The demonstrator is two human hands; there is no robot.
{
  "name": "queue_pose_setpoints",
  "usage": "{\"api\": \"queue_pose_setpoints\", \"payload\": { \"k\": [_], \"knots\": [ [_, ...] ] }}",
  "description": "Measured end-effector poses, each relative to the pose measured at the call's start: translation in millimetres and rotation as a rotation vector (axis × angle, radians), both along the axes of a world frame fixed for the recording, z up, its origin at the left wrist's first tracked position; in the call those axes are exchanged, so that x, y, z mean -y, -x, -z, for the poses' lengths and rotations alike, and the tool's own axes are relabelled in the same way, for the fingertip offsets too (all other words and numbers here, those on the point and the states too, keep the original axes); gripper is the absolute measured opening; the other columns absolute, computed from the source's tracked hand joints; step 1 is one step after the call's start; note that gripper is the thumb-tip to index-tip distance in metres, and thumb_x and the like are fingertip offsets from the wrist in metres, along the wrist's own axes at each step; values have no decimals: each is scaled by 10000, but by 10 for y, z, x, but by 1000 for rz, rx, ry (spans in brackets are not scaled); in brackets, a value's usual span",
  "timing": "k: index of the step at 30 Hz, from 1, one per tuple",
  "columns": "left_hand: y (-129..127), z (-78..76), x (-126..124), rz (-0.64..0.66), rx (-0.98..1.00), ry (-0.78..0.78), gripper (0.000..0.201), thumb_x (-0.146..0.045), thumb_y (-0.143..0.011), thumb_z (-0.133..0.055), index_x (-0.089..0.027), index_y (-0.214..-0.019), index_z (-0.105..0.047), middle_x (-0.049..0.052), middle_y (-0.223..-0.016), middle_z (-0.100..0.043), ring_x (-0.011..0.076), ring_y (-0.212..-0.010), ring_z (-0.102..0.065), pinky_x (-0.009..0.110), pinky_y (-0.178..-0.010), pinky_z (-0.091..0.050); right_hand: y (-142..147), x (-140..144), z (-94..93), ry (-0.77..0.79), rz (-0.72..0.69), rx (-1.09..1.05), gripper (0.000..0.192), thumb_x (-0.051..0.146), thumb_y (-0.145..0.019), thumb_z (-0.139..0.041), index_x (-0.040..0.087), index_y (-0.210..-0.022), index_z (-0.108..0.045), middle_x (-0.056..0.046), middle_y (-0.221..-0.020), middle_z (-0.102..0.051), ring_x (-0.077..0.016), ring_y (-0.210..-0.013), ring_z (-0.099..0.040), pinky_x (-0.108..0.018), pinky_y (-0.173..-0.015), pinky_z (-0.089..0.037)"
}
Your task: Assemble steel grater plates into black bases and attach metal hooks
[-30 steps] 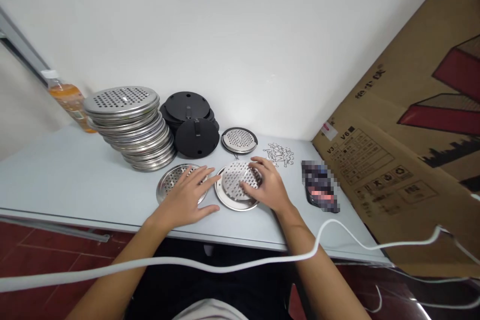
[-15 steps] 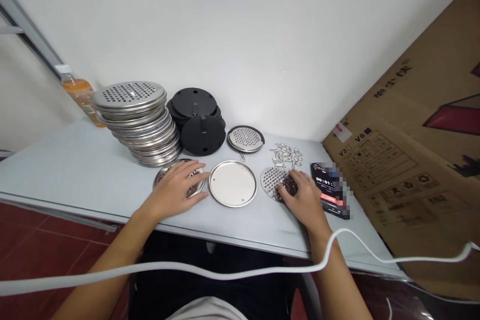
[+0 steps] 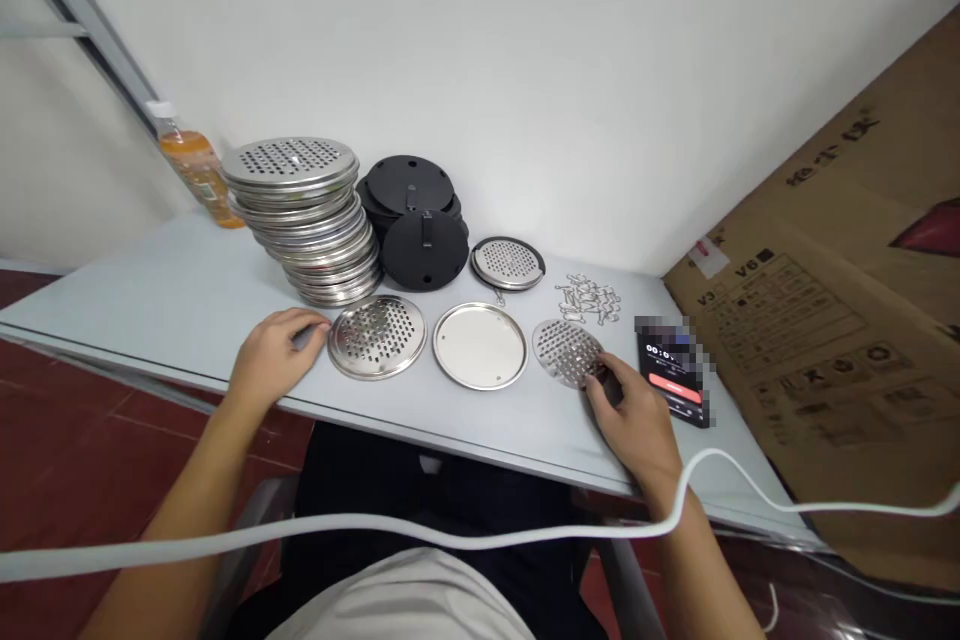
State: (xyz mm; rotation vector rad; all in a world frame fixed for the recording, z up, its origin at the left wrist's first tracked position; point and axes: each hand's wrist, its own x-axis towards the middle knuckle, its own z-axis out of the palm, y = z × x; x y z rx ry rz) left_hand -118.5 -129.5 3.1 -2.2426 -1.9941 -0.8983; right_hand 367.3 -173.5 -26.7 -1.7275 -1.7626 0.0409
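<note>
My left hand [image 3: 277, 355] has its thumb and fingers closed at the left rim of a rimmed perforated metal disc [image 3: 377, 337], which lies flat on the table. On the right, my right hand [image 3: 636, 415] pinches the near right edge of a thin perforated metal disc [image 3: 568, 353] between thumb and fingers. Between these two lies a shallow round metal tray [image 3: 481, 347] with a pale flat inside and small holes near its rim. Neither hand touches that tray.
Behind stand a tall stack of metal discs [image 3: 319, 230], black round plates [image 3: 424, 250] and a perforated disc in a black holder [image 3: 508, 263]. Small wire clips [image 3: 589, 300], a phone [image 3: 673, 375] and a large carton [image 3: 840, 320] are right. A white cable [image 3: 465, 541] crosses in front.
My left hand has come off the top of the rimmed disc and moved left to its edge. My right hand has slid from the thin disc's surface to its right edge. The view has shifted slightly.
</note>
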Motion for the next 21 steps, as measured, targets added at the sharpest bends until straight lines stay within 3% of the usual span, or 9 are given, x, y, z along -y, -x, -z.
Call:
{"api": "queue_pose_setpoints", "payload": {
  "k": [4, 9, 13, 18, 21],
  "knots": [
    [-17, 24, -22, 4, -4, -24, 247, -357, -901, -525, -218, -921, -728, 29, -1018, -738, 225, -983, -670, 318, -941, -482, 23, -37, -21, -23, -32, 19, 381, 374, -905, -520, 121, -1152, -663, -171, -1171, -710, -317, -1088, -667, -471, -983, -513],
    [6, 41, -68, -133, -8, -51, 267, -373, -892, -532, -201, -894, -735, 47, -981, -740, 246, -950, -673, 336, -906, -489, 20, -52, 12, -51, -56, 56, 360, 355, -901, -537, 125, -1143, -670, -175, -1159, -715, -323, -1083, -671, -477, -975, -515],
    [19, 38, -90, -115, 12, -27, 286, -399, -883, -536, -206, -917, -744, 51, -977, -731, 245, -921, -671, 334, -878, -489, 22, -52, 17, -77, -50, 39, 302, 346, -891, -550, 141, -1059, -697, -165, -1127, -732, -311, -1050, -688, -461, -962, -519],
    [8, 19, -99, -130, 16, 13, 310, -436, -880, -532, -219, -934, -746, 51, -983, -731, 243, -901, -667, 328, -843, -487, 56, -40, -56, -71, -45, 15, 242, 366, -858, -576, 170, -934, -695, -120, -979, -754, -278, -920, -704, -410, -882, -532],
    [-16, 7, -107, -145, -10, 33, 317, -453, -879, -534, -230, -947, -748, 53, -992, -729, 253, -922, -664, 336, -841, -482, 74, -22, -88, -36, 28, 7, 264, 403, -830, -613, 181, -951, -689, -96, -917, -754, -275, -848, -703, -409, -835, -531]
  ]
}}
